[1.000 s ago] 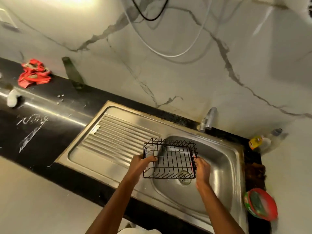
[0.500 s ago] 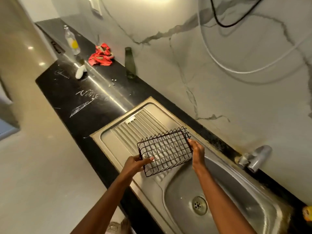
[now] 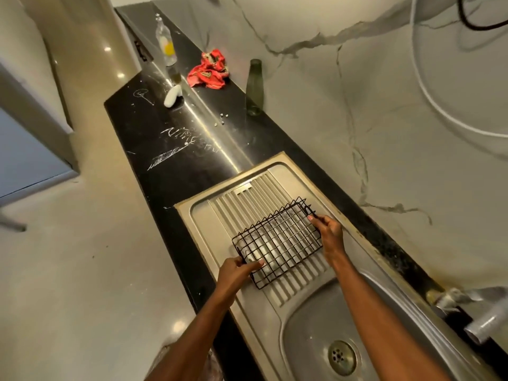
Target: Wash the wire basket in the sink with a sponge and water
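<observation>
So both my hands are gripping the wire basket [image 3: 277, 243], left hand [image 3: 237, 273] near end, right hand [image 3: 330, 232] far end, over the ribbed drainboard [image 3: 220, 213]. I'd lower it level so it sits flat, not skidding toward the bowl [image 3: 316, 334].

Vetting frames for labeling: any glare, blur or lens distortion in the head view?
Head view: wide-angle bend along the counter; glare streak down it, hotspots on the floor; wire basket mesh sharp, left hand and right hand gripping it sharp; tap soft at the frame edge.
</observation>
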{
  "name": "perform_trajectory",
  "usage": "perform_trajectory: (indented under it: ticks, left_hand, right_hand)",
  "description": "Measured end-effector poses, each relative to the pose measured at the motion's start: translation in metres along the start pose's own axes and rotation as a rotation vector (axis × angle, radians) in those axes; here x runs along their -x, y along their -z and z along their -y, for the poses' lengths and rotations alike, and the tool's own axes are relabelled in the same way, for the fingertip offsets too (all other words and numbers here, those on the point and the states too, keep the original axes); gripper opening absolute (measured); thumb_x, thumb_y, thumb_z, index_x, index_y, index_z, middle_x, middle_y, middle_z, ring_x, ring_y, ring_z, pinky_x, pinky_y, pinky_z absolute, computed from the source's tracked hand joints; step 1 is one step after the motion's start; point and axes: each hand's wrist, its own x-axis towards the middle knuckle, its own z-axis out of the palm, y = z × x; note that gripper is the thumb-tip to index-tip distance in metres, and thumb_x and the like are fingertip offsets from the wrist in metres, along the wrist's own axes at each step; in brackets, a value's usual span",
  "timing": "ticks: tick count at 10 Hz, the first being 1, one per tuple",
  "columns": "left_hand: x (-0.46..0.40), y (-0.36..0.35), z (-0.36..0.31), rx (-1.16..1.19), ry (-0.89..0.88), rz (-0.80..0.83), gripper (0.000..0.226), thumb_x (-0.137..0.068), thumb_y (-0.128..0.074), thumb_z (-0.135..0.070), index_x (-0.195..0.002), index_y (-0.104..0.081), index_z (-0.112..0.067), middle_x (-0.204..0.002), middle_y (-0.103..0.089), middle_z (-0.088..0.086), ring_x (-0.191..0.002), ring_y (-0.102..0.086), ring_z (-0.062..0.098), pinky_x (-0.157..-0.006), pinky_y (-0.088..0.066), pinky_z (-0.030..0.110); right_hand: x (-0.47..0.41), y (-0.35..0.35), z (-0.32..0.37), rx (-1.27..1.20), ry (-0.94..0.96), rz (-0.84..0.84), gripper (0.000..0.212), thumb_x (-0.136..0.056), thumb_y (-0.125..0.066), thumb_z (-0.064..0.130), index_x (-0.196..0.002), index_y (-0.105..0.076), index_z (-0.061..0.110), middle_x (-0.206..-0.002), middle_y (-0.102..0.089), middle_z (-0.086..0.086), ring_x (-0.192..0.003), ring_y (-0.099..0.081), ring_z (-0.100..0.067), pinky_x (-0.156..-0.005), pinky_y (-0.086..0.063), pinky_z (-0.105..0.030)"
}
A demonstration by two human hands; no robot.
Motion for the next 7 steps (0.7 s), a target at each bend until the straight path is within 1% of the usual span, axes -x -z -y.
perform_trajectory:
  ticks: [1,2,3,4,5,6,7]
  left_hand:
    - [-0.003,0.001,0.005,-0.018,-0.004,-0.029,0.092,-0.047,-0.079,-0.084,-0.096,-0.076,-0.007,-0.100,-0.077,0.014,-0.098,-0.071,0.035,-0.091,-0.058,0.055]
    - [-0.004,0.000,0.003,-0.055,-0.003,-0.059,0.086,-0.050,-0.075,-0.082,-0.094,-0.077,-0.008,-0.097,-0.077,0.015,-0.097,-0.072,0.035,-0.088,-0.060,0.054]
    - [-0.001,-0.001,0.002,-0.057,-0.006,-0.081,0.088,-0.051,-0.074,-0.084,-0.093,-0.076,-0.007,-0.097,-0.076,0.016,-0.096,-0.072,0.036,-0.086,-0.060,0.053]
    - [0.000,-0.001,0.006,-0.073,-0.030,-0.113,0.098,-0.046,-0.071,-0.093,-0.090,-0.075,-0.006,-0.093,-0.076,0.017,-0.093,-0.072,0.037,-0.084,-0.061,0.054]
    - [-0.004,0.000,0.012,-0.081,-0.026,-0.100,0.098,-0.048,-0.070,-0.093,-0.087,-0.074,-0.004,-0.089,-0.074,0.019,-0.089,-0.072,0.038,-0.083,-0.060,0.056]
    - [0.005,0.001,0.009,-0.102,-0.069,-0.134,0.089,-0.059,-0.069,-0.089,-0.084,-0.071,-0.004,-0.078,-0.070,0.017,-0.078,-0.071,0.035,-0.081,-0.060,0.056]
    - [0.015,0.000,0.004,-0.067,-0.115,-0.205,0.071,-0.074,-0.068,-0.077,-0.091,-0.071,-0.008,-0.082,-0.070,0.015,-0.079,-0.070,0.032,-0.081,-0.061,0.054]
  right_hand:
    - [-0.002,0.000,-0.008,0.058,0.023,0.028,0.036,-0.081,-0.079,0.044,-0.104,-0.075,0.016,-0.100,-0.077,-0.004,-0.101,-0.071,-0.023,-0.094,-0.056,-0.043]
    - [-0.007,0.002,-0.017,0.088,0.013,0.036,0.047,-0.078,-0.079,0.053,-0.108,-0.074,0.017,-0.102,-0.077,-0.004,-0.100,-0.072,-0.024,-0.095,-0.056,-0.049]
    - [-0.007,0.000,-0.016,0.101,0.018,0.033,0.050,-0.077,-0.080,0.054,-0.109,-0.074,0.015,-0.101,-0.077,-0.004,-0.100,-0.072,-0.023,-0.096,-0.056,-0.050]
    - [-0.011,-0.001,-0.015,0.133,0.025,0.055,0.053,-0.076,-0.079,0.056,-0.109,-0.074,0.015,-0.102,-0.077,-0.003,-0.101,-0.072,-0.022,-0.097,-0.055,-0.050]
    - [-0.012,-0.001,-0.018,0.152,0.021,0.071,0.057,-0.076,-0.078,0.061,-0.110,-0.074,0.016,-0.104,-0.077,-0.002,-0.102,-0.072,-0.021,-0.097,-0.055,-0.049]
    - [0.000,-0.005,-0.005,0.170,0.023,0.031,0.053,-0.082,-0.071,0.062,-0.112,-0.071,0.017,-0.106,-0.074,-0.002,-0.105,-0.069,-0.020,-0.096,-0.055,-0.042]
    - [0.010,-0.007,0.002,0.187,0.028,-0.074,0.050,-0.090,-0.063,0.056,-0.119,-0.066,0.014,-0.115,-0.069,-0.005,-0.109,-0.064,-0.021,-0.094,-0.052,-0.034]
